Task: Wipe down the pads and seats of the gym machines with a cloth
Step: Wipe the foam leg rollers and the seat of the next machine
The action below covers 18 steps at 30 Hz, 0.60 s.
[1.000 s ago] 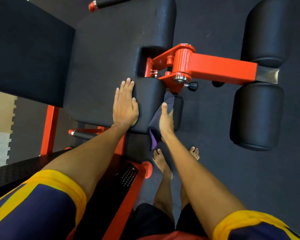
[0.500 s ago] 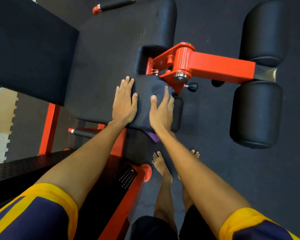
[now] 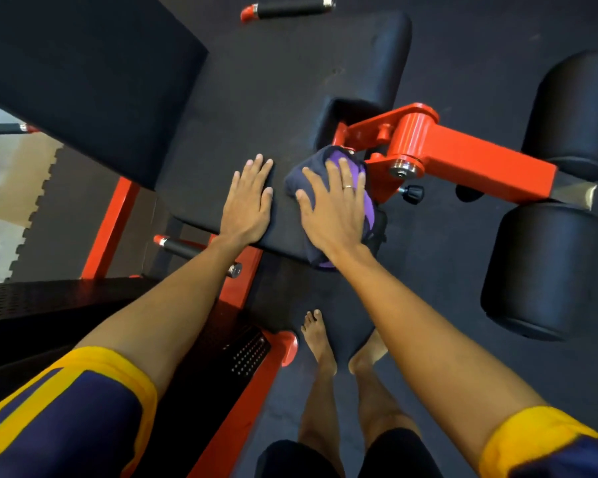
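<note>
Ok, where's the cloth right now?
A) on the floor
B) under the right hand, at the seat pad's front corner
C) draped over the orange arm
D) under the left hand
B: the right hand lies flat with fingers spread on the cloth, pressing it to the corner of the seat pad, while the left hand rests bare on the pad beside it.

matt black padded seat (image 3: 256, 108), soft navy-and-purple cloth (image 3: 306, 181), glossy orange painted metal arm (image 3: 463, 157), smooth black roller pads (image 3: 542, 270)
</note>
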Each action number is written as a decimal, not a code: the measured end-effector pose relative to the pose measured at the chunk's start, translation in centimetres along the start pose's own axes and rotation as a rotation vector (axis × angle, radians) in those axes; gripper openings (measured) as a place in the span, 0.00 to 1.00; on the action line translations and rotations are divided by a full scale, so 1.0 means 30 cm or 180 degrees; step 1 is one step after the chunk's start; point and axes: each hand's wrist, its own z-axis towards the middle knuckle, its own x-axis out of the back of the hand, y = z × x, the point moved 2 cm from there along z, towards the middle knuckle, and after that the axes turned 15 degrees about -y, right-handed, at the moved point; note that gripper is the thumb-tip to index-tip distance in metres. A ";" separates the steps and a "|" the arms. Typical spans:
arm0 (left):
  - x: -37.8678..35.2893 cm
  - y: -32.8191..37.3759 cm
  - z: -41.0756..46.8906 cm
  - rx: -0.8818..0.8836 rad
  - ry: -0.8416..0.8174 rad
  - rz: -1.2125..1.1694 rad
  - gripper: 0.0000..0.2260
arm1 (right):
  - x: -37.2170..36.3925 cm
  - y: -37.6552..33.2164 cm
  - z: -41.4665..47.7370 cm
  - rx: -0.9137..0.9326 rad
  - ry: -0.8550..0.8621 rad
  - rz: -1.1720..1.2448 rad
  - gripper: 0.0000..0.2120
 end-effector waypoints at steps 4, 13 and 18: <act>0.001 -0.031 -0.013 0.0152 0.0094 -0.0240 0.24 | -0.031 -0.043 -0.176 0.1180 -0.0163 -0.0419 0.26; -0.002 -0.054 -0.017 0.0431 0.0410 -0.0466 0.23 | 0.012 -0.043 0.052 0.0529 -0.0332 -0.0696 0.26; -0.013 -0.073 -0.026 0.0408 0.0437 -0.0693 0.21 | -0.034 -0.151 -0.103 0.0910 -0.0406 -0.0983 0.33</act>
